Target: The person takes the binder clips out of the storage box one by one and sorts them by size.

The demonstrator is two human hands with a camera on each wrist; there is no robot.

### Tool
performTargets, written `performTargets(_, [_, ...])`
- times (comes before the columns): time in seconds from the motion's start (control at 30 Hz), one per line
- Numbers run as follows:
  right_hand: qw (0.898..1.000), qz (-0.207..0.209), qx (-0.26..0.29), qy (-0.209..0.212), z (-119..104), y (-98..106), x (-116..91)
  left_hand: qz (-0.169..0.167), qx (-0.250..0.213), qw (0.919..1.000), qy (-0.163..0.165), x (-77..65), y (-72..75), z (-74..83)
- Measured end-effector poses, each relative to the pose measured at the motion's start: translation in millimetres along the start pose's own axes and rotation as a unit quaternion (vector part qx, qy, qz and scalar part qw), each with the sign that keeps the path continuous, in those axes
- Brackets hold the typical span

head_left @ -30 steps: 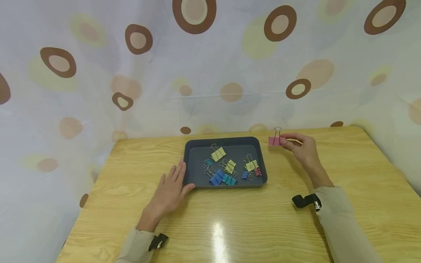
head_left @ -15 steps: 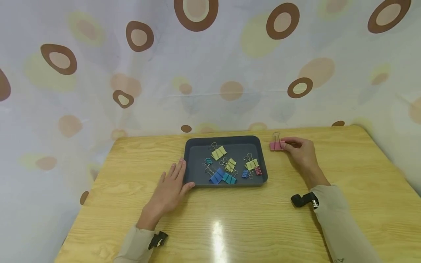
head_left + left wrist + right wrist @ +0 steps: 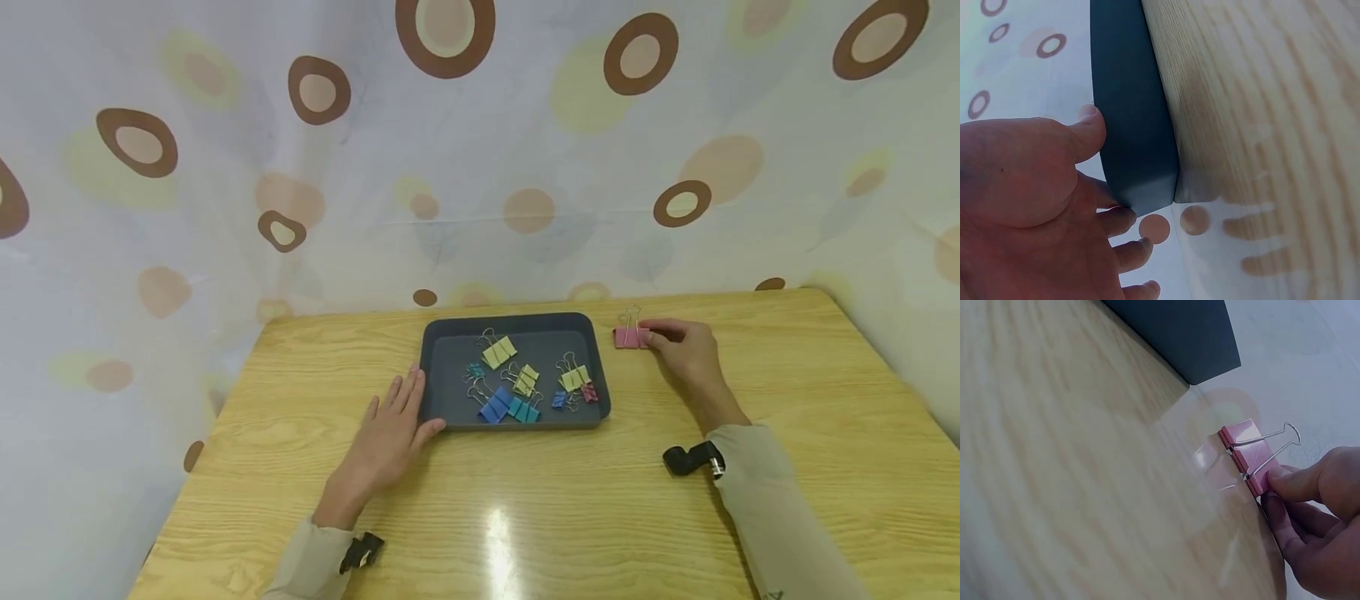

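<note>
Pink binder clip with two silver wire handles (image 3: 632, 337) is sitting off the right side of the dark grey, shallow rectangular tray (image 3: 543, 343), apart from it, toward the far edge of the light wood-grain table (image 3: 450, 500). Handles are pointing up; underside is touching the wood or hovering just over it, can't tell which. Right hand (image 3: 688, 350) is pinching the clip's right end between thumb and fingers, grip not yet released. Left hand (image 3: 384, 440) is resting against the tray's left wall, fingers straight and slightly apart, thumb at the near corner, gripping nothing; probably steadying the tray. Inside, eight more clips are lying loose, neither hand touching them: three pale yellow clips (image 3: 498, 352), large blue clip (image 3: 496, 406), large teal clip (image 3: 523, 409), small teal clip (image 3: 476, 370), small blue clip (image 3: 559, 400), small dark pink clip (image 3: 589, 392). Progress, my read: one clip out beside the tray, eight in it; the pink one is looking nearly placed, with letting go being what's left for it. Behind the table, a pale backdrop with brown rings (image 3: 480, 258) is filling the view.
</note>
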State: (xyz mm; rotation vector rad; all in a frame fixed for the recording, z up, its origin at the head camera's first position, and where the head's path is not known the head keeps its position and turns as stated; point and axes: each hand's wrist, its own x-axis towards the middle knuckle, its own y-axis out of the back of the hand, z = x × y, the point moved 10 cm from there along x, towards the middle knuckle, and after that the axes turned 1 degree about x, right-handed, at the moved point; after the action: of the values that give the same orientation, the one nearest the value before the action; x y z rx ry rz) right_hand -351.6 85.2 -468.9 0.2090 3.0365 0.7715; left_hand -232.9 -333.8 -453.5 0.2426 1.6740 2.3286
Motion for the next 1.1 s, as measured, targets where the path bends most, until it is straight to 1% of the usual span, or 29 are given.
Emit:
performTargets(0.1, [1.000, -0.002, 0.005, 0.002, 1, 2, 0, 0.001, -0.001, 1.0000, -0.001, 2.1, -1.3, 1.1])
performTargets(0.2, [1.000, -0.009, 0.011, 0.004, 0, 0, -1, 0.001, 0.002, 1.0000, -0.001, 0.0, -1.4, -0.3])
performTargets(0.3, [1.000, -0.005, 0.020, 0.018, -2, 2, 0, 0.001, 0.003, 1.0000, -0.003, -0.8, -1.4, -0.4])
performTargets(0.37, [0.999, -0.001, 0.032, 0.020, -1, 4, -1, 0.000, 0.003, 1.0000, -0.004, -0.7, -1.3, -0.2])
performTargets(0.47, [0.997, 0.002, 0.071, 0.007, 3, 8, -2, 0.003, 0.001, 1.0000, -0.006, -0.6, -0.3, 0.6])
performTargets(0.6, [0.992, -0.004, 0.128, -0.019, 8, 11, -5, 0.004, 0.004, 1.0000, -0.007, -0.3, -0.1, 1.4])
performTargets(0.67, [0.990, -0.007, 0.142, -0.016, 6, 12, -6, 0.003, 0.008, 0.9999, -0.007, 0.0, -0.4, 1.8])
performTargets(0.73, [0.990, -0.009, 0.140, 0.004, 0, 13, -7, 0.000, 0.011, 0.9999, -0.007, 0.2, -0.9, 1.9])
performTargets(0.83, [0.989, -0.011, 0.132, 0.059, -16, 14, -10, -0.001, 0.012, 0.9999, -0.006, 0.5, -1.3, 1.7])
performTargets(0.93, [0.986, -0.017, 0.125, 0.106, -31, 10, -13, 0.000, 0.010, 0.9999, -0.006, 0.8, -1.3, 1.4])
performTargets(1.1, [0.985, -0.029, 0.107, 0.132, -49, 2, -19, -0.001, 0.010, 0.9999, -0.006, 0.5, -1.4, 1.4])
